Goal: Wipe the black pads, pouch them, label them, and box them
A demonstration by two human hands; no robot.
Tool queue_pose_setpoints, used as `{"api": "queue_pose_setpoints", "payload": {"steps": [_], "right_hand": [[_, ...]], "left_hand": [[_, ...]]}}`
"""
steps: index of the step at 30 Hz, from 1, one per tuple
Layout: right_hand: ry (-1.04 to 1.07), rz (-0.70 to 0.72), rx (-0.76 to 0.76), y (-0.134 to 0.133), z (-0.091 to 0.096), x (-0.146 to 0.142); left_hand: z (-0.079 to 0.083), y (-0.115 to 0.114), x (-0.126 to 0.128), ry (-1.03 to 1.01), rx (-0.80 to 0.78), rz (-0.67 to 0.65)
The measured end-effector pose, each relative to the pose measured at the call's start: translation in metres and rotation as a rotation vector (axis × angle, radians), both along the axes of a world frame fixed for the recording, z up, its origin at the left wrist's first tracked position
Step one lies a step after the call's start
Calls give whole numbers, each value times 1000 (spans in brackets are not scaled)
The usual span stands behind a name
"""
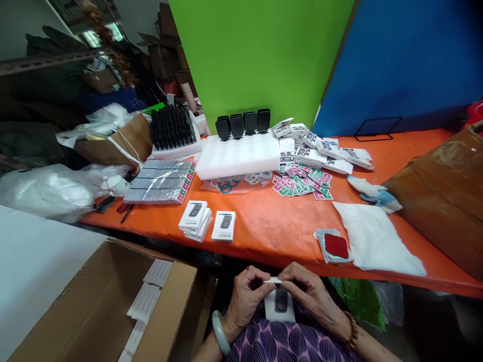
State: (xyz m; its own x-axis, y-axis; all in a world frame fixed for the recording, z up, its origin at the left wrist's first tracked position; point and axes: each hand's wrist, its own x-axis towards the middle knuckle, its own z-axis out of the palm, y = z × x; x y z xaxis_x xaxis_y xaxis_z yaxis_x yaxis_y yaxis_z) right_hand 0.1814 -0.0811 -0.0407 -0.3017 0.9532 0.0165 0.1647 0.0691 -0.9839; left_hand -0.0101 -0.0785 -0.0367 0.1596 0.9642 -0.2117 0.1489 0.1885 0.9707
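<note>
My left hand (247,294) and my right hand (307,291) meet over my lap, both pinching the top end of a small white box (269,307) printed with a dark device. Thumbs and fingertips press on its narrow white flap from either side. The lower part of the box rests against the purple patterned clothing. On the table edge ahead stand a short stack of similar white boxes (194,216) marked MAGNETIC and another such white box (224,225) beside it.
An open carton (181,306) at lower left holds several white boxes. On the orange table (264,221) are a white foam block (237,158) with black holders, piled cartons (324,153), scattered cards (302,181), a red square pad (336,246), and a white foam pouch (377,241). A brown bag (445,196) is at right.
</note>
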Motion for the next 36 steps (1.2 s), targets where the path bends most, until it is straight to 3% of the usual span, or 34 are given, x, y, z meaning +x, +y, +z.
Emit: {"api": "queue_pose_setpoints", "payload": {"steps": [6,12,17,20,27,30,34,36], "right_hand": [[-5,-102,-67,-1,-4,-7],[180,-121,-423,14,8,-10],[307,-138,-567,14,5,-13],[298,-128,-531,8,-3,-12],[266,-129,-418,0,-19,-10],[299,-204,-406,13,-11,-11],[374,-323,-326,44,10,-21],[410,-302,-267,59,22,-26]], "left_hand": [[1,2,7,-10,-74,62],[7,14,11,-202,-264,137],[9,15,4,-56,-221,28],[8,11,0,57,-156,-60],[-4,9,3,103,-96,-88],[-4,13,11,179,6,-37],[-1,21,26,437,289,52],[3,29,30,568,401,94]]}}
